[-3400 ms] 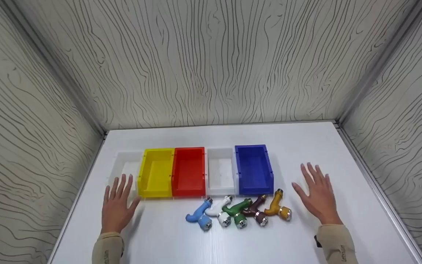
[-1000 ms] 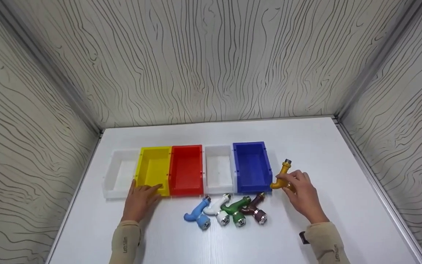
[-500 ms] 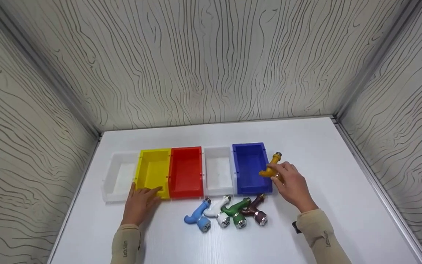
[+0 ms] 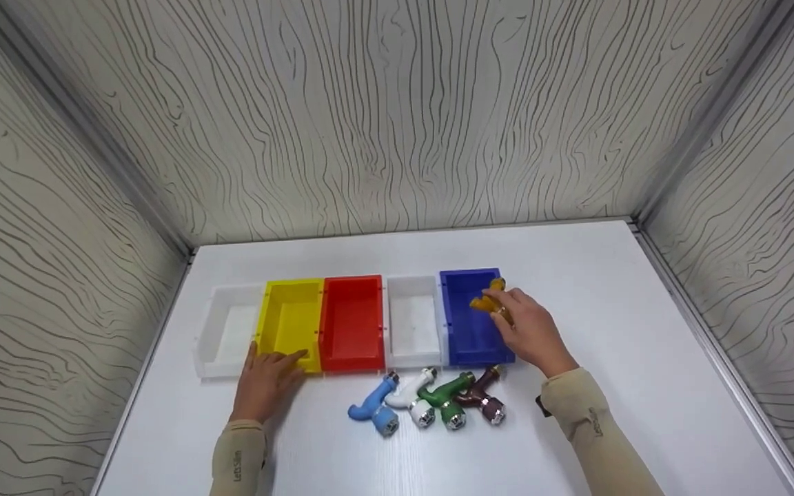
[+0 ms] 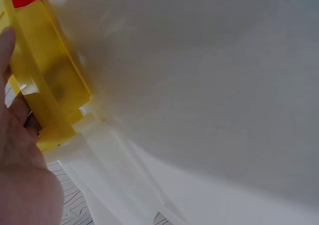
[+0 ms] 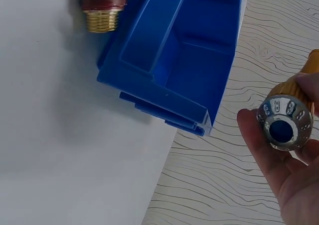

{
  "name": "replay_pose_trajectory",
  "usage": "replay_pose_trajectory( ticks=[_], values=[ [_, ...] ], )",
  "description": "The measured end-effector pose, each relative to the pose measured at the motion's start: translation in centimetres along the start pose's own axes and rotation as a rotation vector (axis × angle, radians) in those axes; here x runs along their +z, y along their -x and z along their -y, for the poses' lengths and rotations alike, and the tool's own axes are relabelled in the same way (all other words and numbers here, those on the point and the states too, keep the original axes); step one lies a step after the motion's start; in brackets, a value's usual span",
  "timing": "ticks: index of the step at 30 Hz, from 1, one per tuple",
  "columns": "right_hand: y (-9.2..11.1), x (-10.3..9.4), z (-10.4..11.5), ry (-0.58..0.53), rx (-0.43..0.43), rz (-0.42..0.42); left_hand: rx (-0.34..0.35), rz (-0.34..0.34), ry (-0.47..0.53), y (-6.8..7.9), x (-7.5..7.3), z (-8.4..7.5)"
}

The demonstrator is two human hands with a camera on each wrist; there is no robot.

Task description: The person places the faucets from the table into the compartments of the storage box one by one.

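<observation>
My right hand [image 4: 532,329] pinches a yellow-orange tap [image 6: 289,105] by its body, held over the blue bin [image 4: 462,344]. In the right wrist view the tap's chromed knob end faces the camera. At the front wall of the yellow bin [image 4: 289,324], my left hand [image 4: 262,387] grips the edge; the left wrist view has the thumb on one side of that wall and fingers on the other. On the table in front of the bins lie a light blue tap [image 4: 375,406], a white tap [image 4: 411,396], a green tap [image 4: 448,399] and a dark maroon tap [image 4: 482,396].
The bins stand side by side in a row: a clear white bin [image 4: 221,365] at the left end, then yellow, a red bin [image 4: 353,324], another white bin [image 4: 413,317] and blue. Wood-patterned panels [image 4: 397,117] enclose the white table [image 4: 383,468].
My right hand has picked up the yellow-orange tap from the row's right end and carried it leftward over the blue bin. My left hand has moved onto the yellow bin's front, then stayed.
</observation>
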State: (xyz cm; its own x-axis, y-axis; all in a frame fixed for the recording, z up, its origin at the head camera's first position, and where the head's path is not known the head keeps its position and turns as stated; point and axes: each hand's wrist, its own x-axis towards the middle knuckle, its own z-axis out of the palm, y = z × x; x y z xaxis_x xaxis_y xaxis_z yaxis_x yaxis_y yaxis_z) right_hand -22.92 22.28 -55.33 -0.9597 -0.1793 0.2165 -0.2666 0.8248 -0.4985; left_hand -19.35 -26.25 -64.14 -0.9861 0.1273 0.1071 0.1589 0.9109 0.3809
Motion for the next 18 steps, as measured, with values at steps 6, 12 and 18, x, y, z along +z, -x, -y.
replay_pose_trajectory(
  ticks=[6,12,18],
  values=[
    [-1.0,0.5,0.5,-0.004,-0.027,0.001,0.013,-0.009,-0.033,0.0,0.0,0.0],
    [-1.7,0.9,0.9,-0.001,-0.003,0.041,-0.014,0.008,-0.026,0.0,0.1,0.0],
    [-2.3,1.3,1.2,0.03,0.001,0.035,-0.027,0.016,-0.009,0.0,0.0,-0.1]
  ],
)
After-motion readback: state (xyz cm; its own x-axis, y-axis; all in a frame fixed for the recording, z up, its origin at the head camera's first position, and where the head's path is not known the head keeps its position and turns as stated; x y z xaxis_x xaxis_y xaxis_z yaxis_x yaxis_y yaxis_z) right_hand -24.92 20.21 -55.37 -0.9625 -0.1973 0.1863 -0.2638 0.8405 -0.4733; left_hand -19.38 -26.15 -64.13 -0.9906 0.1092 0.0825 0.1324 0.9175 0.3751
